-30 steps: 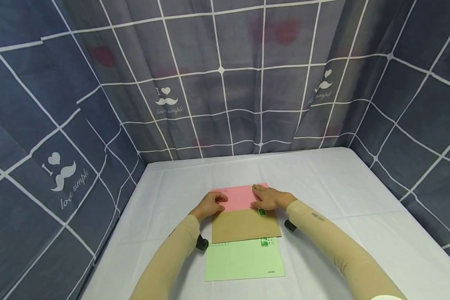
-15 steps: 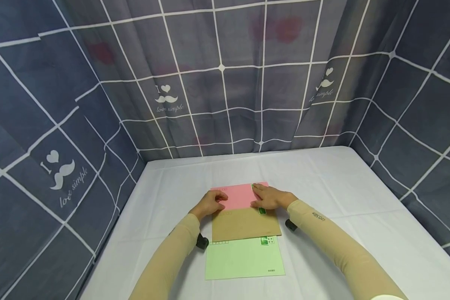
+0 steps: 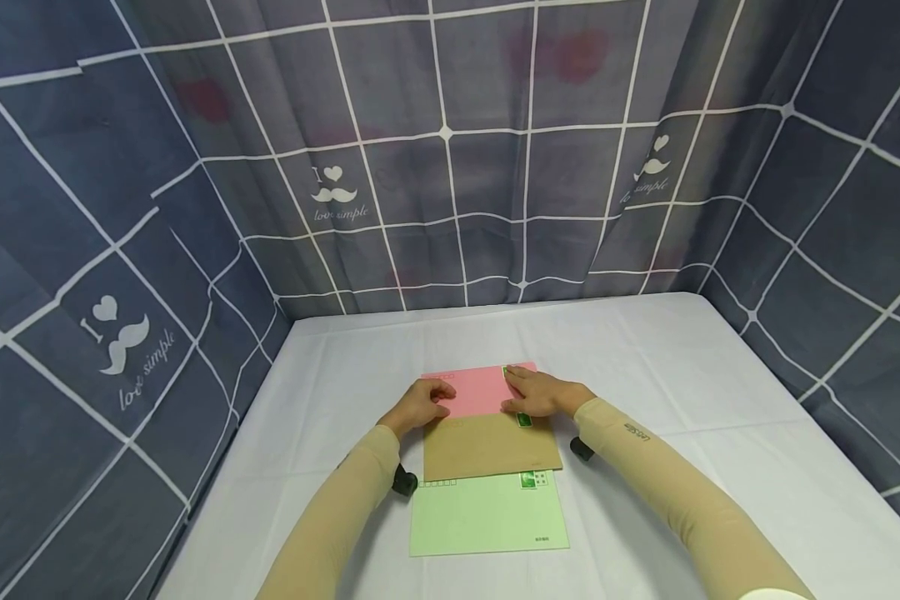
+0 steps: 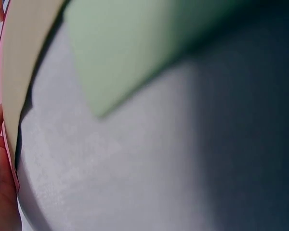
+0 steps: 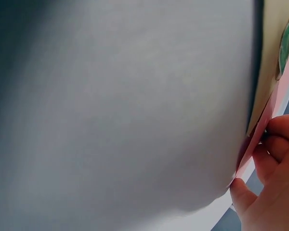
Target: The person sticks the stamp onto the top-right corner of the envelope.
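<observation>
A pink envelope [image 3: 478,393], a brown envelope [image 3: 491,450] and a pale green envelope [image 3: 487,518] lie in a column on the white cloth, pink farthest away. Pink meets the top strip of brown, where a green stamp [image 3: 523,420] shows; I cannot tell how far they overlap. My left hand [image 3: 417,404] rests at pink's left end, fingers bent, thumb near the border with brown. At pink's right end my right hand [image 3: 538,394] presses with spread fingers, partly covering its stamp. In the right wrist view, the thumb and fingers [image 5: 267,166] touch pink's edge.
White cloth [image 3: 345,375] covers the table around the envelopes. Dark grid-patterned curtains [image 3: 487,183] stand behind and on both sides. A black wrist camera [image 3: 404,482] sits under the left forearm, another [image 3: 581,450] by the right one.
Both hands and the envelopes keep their places on the cloth. Only the head view has shifted very slightly.
</observation>
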Demonstrator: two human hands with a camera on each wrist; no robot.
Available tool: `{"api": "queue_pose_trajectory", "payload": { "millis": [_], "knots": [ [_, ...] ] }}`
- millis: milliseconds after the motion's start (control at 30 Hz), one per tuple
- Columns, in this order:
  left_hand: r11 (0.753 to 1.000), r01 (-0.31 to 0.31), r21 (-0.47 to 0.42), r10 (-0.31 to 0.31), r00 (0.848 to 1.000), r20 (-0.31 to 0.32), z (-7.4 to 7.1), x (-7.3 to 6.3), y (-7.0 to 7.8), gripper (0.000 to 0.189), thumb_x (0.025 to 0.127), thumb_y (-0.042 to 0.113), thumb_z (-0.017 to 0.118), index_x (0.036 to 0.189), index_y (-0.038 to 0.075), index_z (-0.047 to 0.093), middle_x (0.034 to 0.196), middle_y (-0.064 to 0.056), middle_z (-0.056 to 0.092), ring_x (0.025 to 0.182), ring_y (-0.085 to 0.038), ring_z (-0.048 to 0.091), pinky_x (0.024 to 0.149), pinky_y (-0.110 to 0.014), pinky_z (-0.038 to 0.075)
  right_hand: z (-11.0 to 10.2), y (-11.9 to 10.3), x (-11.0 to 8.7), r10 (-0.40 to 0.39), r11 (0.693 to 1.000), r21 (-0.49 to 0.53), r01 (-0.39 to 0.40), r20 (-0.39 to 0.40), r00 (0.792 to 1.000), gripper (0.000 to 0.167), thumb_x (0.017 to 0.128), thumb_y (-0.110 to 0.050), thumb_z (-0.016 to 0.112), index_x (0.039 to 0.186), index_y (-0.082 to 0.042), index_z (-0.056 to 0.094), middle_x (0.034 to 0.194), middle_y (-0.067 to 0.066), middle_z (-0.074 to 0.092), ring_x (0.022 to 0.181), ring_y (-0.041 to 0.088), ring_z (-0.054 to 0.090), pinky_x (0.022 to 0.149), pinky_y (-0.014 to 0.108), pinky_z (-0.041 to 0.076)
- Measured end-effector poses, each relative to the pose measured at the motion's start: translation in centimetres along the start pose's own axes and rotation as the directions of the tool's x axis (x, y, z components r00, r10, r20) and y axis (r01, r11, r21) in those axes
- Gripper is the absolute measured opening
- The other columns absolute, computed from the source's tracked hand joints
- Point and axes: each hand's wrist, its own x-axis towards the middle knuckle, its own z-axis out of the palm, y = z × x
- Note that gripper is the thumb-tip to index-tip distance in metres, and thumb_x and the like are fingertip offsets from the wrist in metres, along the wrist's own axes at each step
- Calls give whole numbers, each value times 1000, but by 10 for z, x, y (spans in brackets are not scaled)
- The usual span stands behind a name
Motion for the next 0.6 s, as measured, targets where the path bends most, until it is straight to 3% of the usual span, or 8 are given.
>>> {"api": "queue_pose_trajectory", "payload": {
  "millis": [233,600],
  "knots": [
    [1000,-4,-8,4,1000,-15,0,0,0,26,83,-7,73,107,4,71,114,-9,68,101,-20,59,96,-38,50,0,0,0,-30,999,15,30,-18,999,84,101,-53,49,159,-2,18,168,15,15,155,34,16,124,50,21],
    [1000,-15,-20,15,1000,2,5,2,3,26,82,-8,73,106,3,71,112,-10,69,100,-21,59,95,-39,50,0,3,-6,-10,999,53,11,-25,1000,83,101,-52,50,159,-4,17,168,13,13,156,31,14,125,47,19]
  ]
}}
